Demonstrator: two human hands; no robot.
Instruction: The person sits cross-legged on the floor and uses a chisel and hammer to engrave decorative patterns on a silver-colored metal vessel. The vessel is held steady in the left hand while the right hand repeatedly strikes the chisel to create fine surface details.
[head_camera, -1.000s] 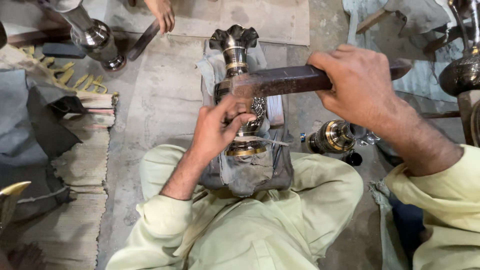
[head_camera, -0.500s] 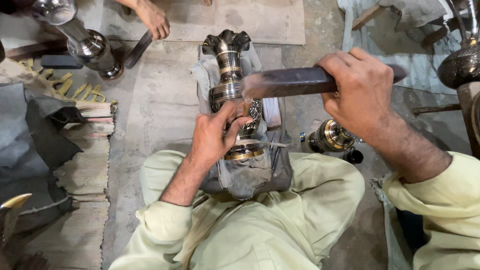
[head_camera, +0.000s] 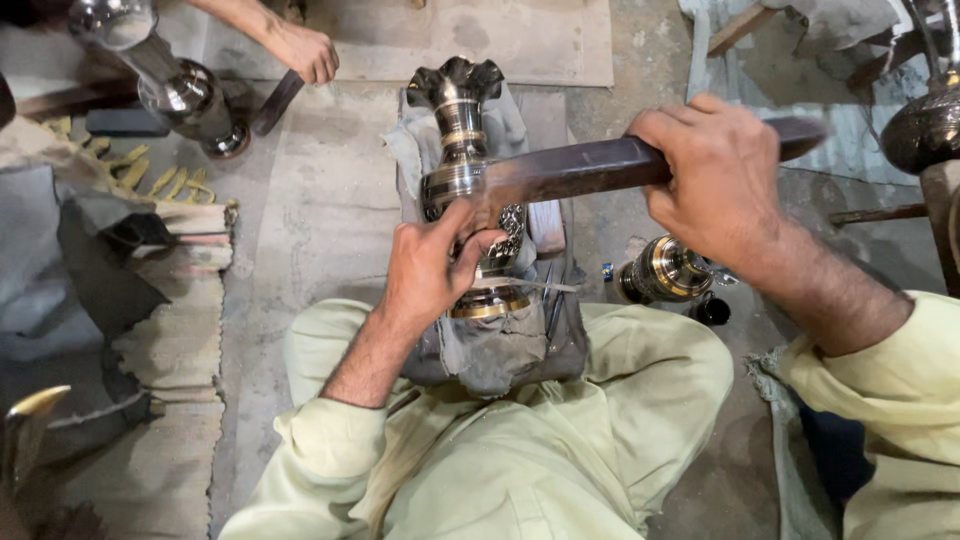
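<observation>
A dark metal vase (head_camera: 458, 120) with gold bands and a fluted mouth lies on a grey cloth (head_camera: 500, 345) over my lap, mouth pointing away from me. My left hand (head_camera: 432, 268) grips its patterned middle. My right hand (head_camera: 712, 178) is closed around a long dark flat metal bar (head_camera: 585, 168). The bar runs to the left, and its blurred end lies over the vase's body next to my left fingers.
Another person's hand (head_camera: 305, 50) at the top left holds a dark tool beside a shiny metal vase (head_camera: 180, 85). A smaller gold-banded metal piece (head_camera: 668, 270) lies by my right knee. A dark round vessel (head_camera: 925, 130) stands at the right edge. Folded cloths lie on the left.
My right hand has swung the bar a little, its left end still over the vase. The other person's hand at the top has shifted right. My left hand keeps its grip.
</observation>
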